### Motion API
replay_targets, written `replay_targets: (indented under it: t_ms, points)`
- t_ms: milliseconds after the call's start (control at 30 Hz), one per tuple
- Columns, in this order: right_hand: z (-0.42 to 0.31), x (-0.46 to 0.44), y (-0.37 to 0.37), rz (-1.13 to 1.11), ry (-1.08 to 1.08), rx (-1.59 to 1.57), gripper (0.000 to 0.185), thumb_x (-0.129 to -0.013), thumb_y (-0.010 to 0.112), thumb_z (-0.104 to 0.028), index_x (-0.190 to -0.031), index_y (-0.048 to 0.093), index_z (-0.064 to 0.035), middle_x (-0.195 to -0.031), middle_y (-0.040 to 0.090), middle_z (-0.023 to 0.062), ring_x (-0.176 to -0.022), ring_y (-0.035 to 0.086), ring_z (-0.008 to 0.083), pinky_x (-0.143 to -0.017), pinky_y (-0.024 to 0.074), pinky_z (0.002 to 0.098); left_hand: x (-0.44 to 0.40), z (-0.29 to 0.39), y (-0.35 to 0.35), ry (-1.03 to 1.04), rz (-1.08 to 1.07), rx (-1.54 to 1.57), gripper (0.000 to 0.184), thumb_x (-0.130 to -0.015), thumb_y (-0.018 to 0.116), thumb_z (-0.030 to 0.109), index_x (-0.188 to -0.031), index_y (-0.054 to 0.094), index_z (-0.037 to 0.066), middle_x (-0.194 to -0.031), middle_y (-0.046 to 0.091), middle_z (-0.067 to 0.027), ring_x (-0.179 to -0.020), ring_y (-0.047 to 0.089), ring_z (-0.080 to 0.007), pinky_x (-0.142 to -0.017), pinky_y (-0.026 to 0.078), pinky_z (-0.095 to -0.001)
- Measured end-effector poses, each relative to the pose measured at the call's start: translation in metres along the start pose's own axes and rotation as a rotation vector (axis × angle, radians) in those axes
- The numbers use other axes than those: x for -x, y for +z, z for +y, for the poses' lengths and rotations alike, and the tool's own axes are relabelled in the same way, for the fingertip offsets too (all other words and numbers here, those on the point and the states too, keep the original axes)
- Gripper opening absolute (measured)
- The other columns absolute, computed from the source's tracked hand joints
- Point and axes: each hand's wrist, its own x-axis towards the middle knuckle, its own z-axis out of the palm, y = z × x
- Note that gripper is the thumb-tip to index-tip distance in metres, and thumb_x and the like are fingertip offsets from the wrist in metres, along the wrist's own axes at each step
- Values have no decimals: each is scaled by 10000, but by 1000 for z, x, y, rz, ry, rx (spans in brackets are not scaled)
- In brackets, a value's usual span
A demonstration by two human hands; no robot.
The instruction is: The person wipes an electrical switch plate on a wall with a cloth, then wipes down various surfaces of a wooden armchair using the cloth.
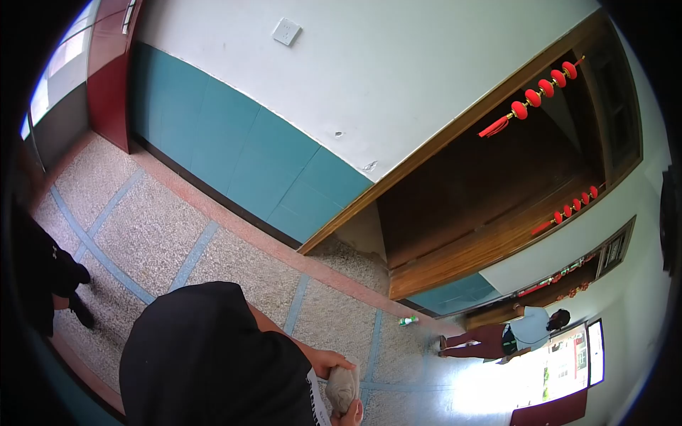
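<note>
Low in the head view, my left hand (329,361) comes out of a wide black sleeve (206,341). Its fingers are closed on the upper end of a greyish crumpled cloth-like bundle (342,386). Below it, my right hand (351,414) grips the bundle's lower end, partly cut off by the frame edge. The bundle is held close to my black shirt, which has white lettering. Exactly what the bundle is cannot be made out.
The view is strongly tilted. A person (526,330) stands down the corridor near a bright window. At left are another person's dark-clothed legs (60,273). A green-and-white item (408,321) lies on the speckled floor (149,227). Red lantern strings (545,88) hang by a wooden-framed doorway.
</note>
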Motion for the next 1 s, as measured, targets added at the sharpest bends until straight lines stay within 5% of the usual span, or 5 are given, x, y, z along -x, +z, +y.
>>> replay_targets:
  t_ms: [333, 467, 667, 800, 1000]
  points:
    - [-36, -81, -50, 0, -225, 403, 556, -754, 606, -164, -1223, 351, -10, -1049, 467, 166, -916, 484, 275, -787, 424, 397, -13, 72, -56, 168, -520, -14, 135, -818, 575, 218, -744, 479, 156, -631, 423, 57, -548, 348, -43, -477, 287, -201]
    - [-43, -141, -36, -354, -668, 862, 468, -768, 573, -148, -1164, 372, -1, -1038, 480, 178, -896, 502, 281, -770, 429, 385, 8, 108, -110, 315, 507, -546, 176, -799, 599, 234, -798, 472, 112, -630, 416, 36, -550, 388, -53, -485, 341, -214]
    - [-11, -210, 115, -769, -1353, 1255, 245, -814, 512, -144, -976, 475, 36, -861, 554, 108, -752, 536, 200, -666, 444, 281, 46, 106, -128, 336, 600, -378, 499, -776, 591, 389, -1168, 435, 122, -1011, 511, -59, -897, 508, -159, -713, 456, -327]
    - [46, -175, 267, -893, 6, 484, 176, -824, 499, -79, -978, 462, -1, -879, 526, 71, -795, 520, 152, -706, 432, 261, 92, 124, -147, 439, 688, -382, 624, -768, 579, 452, -1259, 353, 141, -1169, 433, -68, -1046, 448, -210, -830, 415, -372]
    - [87, -180, 415, -1069, 270, 201, 139, -836, 516, -124, -946, 469, -54, -829, 509, 8, -727, 490, 83, -646, 417, 212, 198, 185, -197, 639, 655, 50, 516, -844, 520, 295, -1280, 318, 106, -1181, 448, -54, -1083, 436, -164, -902, 353, -345]
